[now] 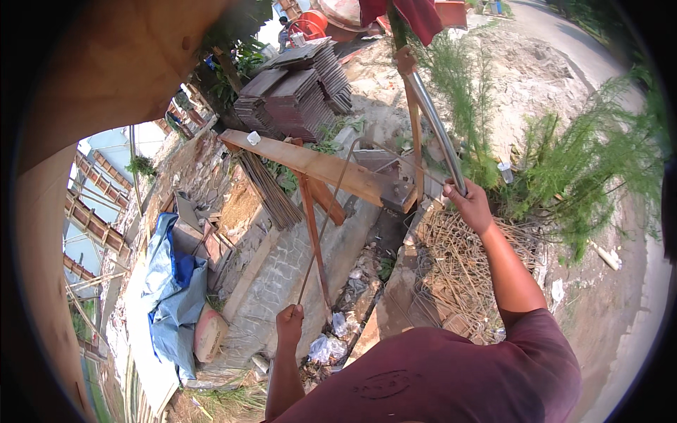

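My left hand (289, 324), low in the view, is closed round a thin, bent steel rod (321, 240). The rod rises to a bend over the plank, then runs right toward my right hand (469, 208). That hand grips the lower end of a long silver metal pipe (434, 116), which has a rusty piece (406, 60) at its top. Whether the right hand also holds the rod I cannot tell. A long wooden plank (296, 158) rests on wooden supports (317, 282), with a dark plate at its right end and a small white object (254, 138) on its left part.
Stacked tiles (296, 99) stand behind, with a bundle of rods (268, 190) leaning nearby. A blue tarpaulin (169, 282) and a sack (210, 331) lie left. A wire heap (458, 282) and feathery plants (564, 169) are right, beside a road (557, 28). A distant person (285, 35) stands behind.
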The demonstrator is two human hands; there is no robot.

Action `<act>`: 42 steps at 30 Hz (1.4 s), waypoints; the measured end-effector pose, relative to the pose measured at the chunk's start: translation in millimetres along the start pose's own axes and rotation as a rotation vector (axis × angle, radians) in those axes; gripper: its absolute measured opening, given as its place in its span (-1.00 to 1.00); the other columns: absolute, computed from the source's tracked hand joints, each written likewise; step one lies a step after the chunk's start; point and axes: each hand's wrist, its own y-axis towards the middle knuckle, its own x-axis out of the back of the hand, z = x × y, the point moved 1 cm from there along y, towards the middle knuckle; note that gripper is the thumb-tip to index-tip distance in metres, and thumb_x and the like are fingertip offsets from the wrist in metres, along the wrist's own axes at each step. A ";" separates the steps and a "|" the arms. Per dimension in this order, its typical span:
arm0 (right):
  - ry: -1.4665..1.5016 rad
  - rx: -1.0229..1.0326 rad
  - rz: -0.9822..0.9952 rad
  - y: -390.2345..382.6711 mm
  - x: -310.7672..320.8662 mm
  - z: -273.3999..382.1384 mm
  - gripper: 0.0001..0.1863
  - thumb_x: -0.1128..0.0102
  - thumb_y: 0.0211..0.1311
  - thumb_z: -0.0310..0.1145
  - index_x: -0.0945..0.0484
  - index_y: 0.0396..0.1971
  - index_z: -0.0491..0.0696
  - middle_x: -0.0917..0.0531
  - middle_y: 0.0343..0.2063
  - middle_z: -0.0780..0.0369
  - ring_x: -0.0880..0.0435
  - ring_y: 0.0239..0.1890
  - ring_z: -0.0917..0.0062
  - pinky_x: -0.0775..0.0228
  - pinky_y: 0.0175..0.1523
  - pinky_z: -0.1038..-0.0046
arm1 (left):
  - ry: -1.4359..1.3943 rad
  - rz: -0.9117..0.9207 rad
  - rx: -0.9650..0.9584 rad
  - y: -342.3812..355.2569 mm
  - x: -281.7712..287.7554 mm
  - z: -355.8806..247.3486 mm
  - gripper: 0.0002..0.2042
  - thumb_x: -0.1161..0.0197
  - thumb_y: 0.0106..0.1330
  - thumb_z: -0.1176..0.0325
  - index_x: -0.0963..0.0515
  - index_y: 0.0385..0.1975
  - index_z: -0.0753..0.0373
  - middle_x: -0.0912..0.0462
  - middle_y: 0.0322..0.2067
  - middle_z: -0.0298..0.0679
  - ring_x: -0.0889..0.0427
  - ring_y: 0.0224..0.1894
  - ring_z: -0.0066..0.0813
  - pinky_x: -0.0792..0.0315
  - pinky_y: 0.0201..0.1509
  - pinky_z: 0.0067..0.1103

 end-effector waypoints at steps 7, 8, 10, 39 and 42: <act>-0.174 -0.056 0.312 12.0 46.5 -55.9 -0.66 -0.29 0.15 -0.12 -0.58 -0.38 -0.14 -0.47 -0.66 0.32 -0.39 -0.54 0.65 -0.26 -0.40 0.49 | 0.048 0.201 0.153 -57.9 -17.7 57.1 -0.64 -0.09 0.38 0.18 -0.40 -0.66 0.23 -0.24 -0.74 -0.50 -0.17 -0.67 -0.73 -0.06 -0.59 -0.65; -0.183 -0.017 0.332 13.3 45.8 -60.4 -0.65 -0.30 0.13 -0.11 -0.57 -0.37 -0.14 -0.47 -0.67 0.30 -0.39 -0.54 0.63 -0.27 -0.40 0.47 | -0.024 0.231 0.200 -50.4 -26.3 63.1 -0.64 -0.09 0.38 0.18 -0.40 -0.66 0.23 -0.24 -0.74 -0.49 -0.18 -0.67 -0.73 -0.07 -0.60 -0.65; -0.226 0.002 0.327 7.2 38.3 -72.1 -0.64 -0.32 0.10 -0.10 -0.57 -0.38 -0.13 -0.47 -0.68 0.27 -0.40 -0.55 0.60 -0.28 -0.40 0.45 | -0.156 0.252 0.262 -32.8 -44.5 69.7 -0.66 -0.06 0.39 0.18 -0.45 -0.59 0.26 -0.29 -0.75 -0.44 -0.26 -0.68 -0.69 -0.15 -0.59 -0.65; -0.483 -0.568 -0.008 -45.2 6.3 -134.7 -0.71 -0.31 0.10 -0.24 -0.50 -0.41 -0.17 -0.46 -0.68 0.31 -0.39 -0.59 0.64 -0.24 -0.46 0.48 | 0.305 0.418 -0.026 236.8 -123.8 25.5 -0.57 -0.12 0.31 0.08 -0.51 -0.56 0.40 -0.38 -0.74 -0.12 -0.31 -0.63 -0.39 -0.26 -0.47 -0.42; -0.505 -0.586 -0.034 -36.6 -9.8 -101.9 -0.72 -0.31 0.10 -0.25 -0.49 -0.48 -0.16 -0.43 -0.70 0.32 -0.36 -0.59 0.65 -0.22 -0.47 0.49 | 0.302 0.505 0.043 253.9 -117.1 15.9 -0.56 -0.12 0.32 0.07 -0.50 -0.55 0.41 -0.37 -0.73 -0.11 -0.33 -0.63 -0.41 -0.27 -0.46 -0.42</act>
